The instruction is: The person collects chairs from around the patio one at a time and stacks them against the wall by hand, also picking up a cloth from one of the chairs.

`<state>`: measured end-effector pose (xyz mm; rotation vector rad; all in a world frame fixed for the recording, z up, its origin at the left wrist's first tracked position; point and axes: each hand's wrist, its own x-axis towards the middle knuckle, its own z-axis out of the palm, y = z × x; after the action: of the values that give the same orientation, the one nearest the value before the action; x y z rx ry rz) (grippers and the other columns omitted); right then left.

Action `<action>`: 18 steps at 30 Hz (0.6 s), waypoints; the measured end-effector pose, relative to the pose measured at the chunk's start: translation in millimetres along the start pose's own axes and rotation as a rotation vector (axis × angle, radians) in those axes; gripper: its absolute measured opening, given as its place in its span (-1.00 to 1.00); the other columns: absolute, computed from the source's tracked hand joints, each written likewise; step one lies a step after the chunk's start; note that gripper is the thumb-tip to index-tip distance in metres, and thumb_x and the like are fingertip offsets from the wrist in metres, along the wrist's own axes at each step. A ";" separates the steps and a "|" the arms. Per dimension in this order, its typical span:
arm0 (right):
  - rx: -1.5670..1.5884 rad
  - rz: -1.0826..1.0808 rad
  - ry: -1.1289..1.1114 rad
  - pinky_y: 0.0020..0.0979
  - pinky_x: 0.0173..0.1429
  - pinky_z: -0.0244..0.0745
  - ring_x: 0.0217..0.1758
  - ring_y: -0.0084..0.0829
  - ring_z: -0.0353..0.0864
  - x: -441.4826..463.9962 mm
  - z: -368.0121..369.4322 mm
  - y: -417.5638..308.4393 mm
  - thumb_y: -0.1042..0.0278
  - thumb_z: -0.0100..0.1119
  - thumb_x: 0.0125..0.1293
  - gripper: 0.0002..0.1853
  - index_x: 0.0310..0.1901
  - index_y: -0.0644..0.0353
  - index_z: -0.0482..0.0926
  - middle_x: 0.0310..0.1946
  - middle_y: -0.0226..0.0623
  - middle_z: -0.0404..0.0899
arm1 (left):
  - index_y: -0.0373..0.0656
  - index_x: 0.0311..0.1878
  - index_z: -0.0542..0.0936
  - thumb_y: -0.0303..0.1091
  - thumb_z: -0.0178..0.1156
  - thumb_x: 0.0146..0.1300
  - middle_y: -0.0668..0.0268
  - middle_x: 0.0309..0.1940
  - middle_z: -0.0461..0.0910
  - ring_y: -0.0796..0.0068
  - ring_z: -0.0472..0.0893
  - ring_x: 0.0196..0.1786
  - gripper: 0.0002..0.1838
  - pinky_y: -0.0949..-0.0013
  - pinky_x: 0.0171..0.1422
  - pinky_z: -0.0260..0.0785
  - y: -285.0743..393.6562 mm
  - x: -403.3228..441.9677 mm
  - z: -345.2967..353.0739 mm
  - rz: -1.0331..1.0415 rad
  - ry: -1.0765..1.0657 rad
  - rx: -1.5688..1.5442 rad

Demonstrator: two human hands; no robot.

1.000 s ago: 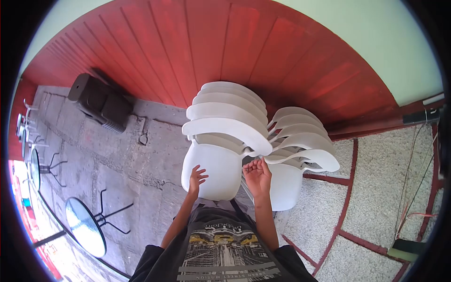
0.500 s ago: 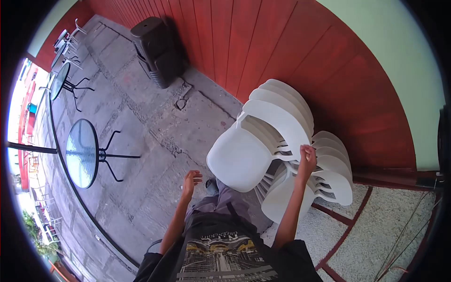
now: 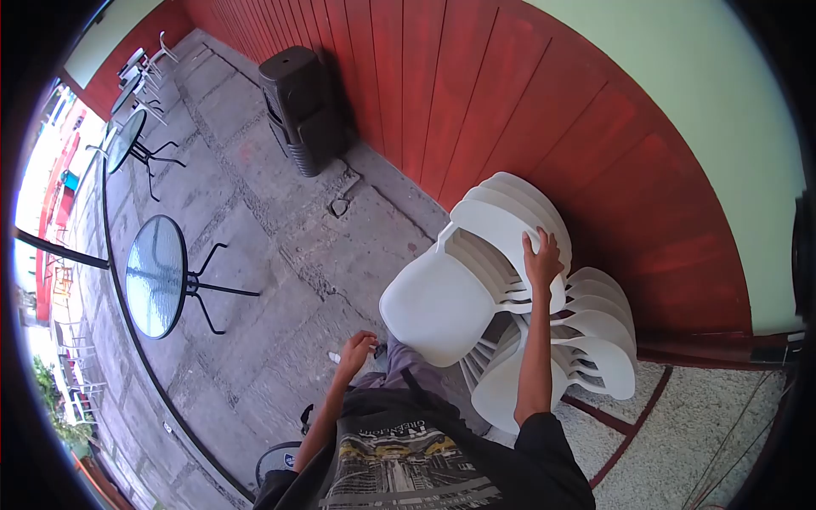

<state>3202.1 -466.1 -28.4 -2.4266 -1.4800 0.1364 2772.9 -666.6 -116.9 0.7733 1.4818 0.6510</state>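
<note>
A stack of white plastic chairs stands in front of me against the red wall. My right hand is over the top chair's backrest, its fingers spread; I cannot tell how firmly it touches. A second stack of white chairs stands close on the right, partly hidden by my right arm. My left hand hangs low beside my leg, left of the seat, with its fingers loosely bent and nothing in it.
A black loudspeaker stands by the red plank wall. Round glass tables with black legs line the left side. The floor is cracked grey paving, with a pebbled patch at right.
My right hand has moved from the backrest's edge up onto the backrest, and its fingers have spread. My left hand has shifted slightly right and down. The view has tilted a little.
</note>
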 end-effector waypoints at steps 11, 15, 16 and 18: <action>-0.137 -0.125 0.234 0.18 0.22 0.19 0.29 -0.13 0.36 13.7 23.5 5.4 -0.19 0.19 0.31 -0.52 0.12 -0.10 0.49 0.33 -0.23 0.35 | -0.28 0.00 0.62 -0.24 0.13 0.32 0.10 -0.25 0.70 0.23 0.70 -0.18 -0.67 0.22 -0.02 0.51 -14.0 41.1 7.8 0.119 -0.056 0.319; -0.175 -0.121 0.248 0.17 0.21 0.21 0.27 -0.11 0.37 8.1 25.8 1.0 -0.23 0.22 0.26 -0.47 0.11 -0.08 0.48 0.31 -0.24 0.36 | -0.24 -0.02 0.63 -0.23 0.15 0.31 0.05 -0.21 0.71 0.08 0.71 -0.12 -0.69 0.13 -0.01 0.50 -11.6 36.8 -3.7 0.135 -0.052 0.407; -0.184 -0.118 0.249 0.17 0.21 0.21 0.27 -0.10 0.37 8.0 25.6 -1.4 -0.24 0.23 0.25 -0.46 0.11 -0.07 0.48 0.30 -0.24 0.36 | -0.24 -0.03 0.64 -0.24 0.15 0.31 0.04 -0.20 0.71 0.08 0.71 -0.11 -0.70 0.13 0.00 0.50 -8.1 34.1 -9.1 0.134 -0.041 0.424; -0.211 -0.097 0.228 0.17 0.19 0.22 0.27 -0.09 0.38 8.4 28.4 -2.6 -0.26 0.24 0.23 -0.44 0.10 -0.05 0.47 0.29 -0.25 0.36 | -0.23 -0.05 0.64 -0.24 0.15 0.30 0.02 -0.20 0.71 0.07 0.71 -0.09 -0.71 0.13 0.00 0.50 0.1 27.4 -23.6 0.133 -0.009 0.453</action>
<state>3197.2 -451.9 -54.1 -2.4242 -1.5696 -0.3227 2749.5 -643.7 -132.2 1.2279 1.6007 0.4095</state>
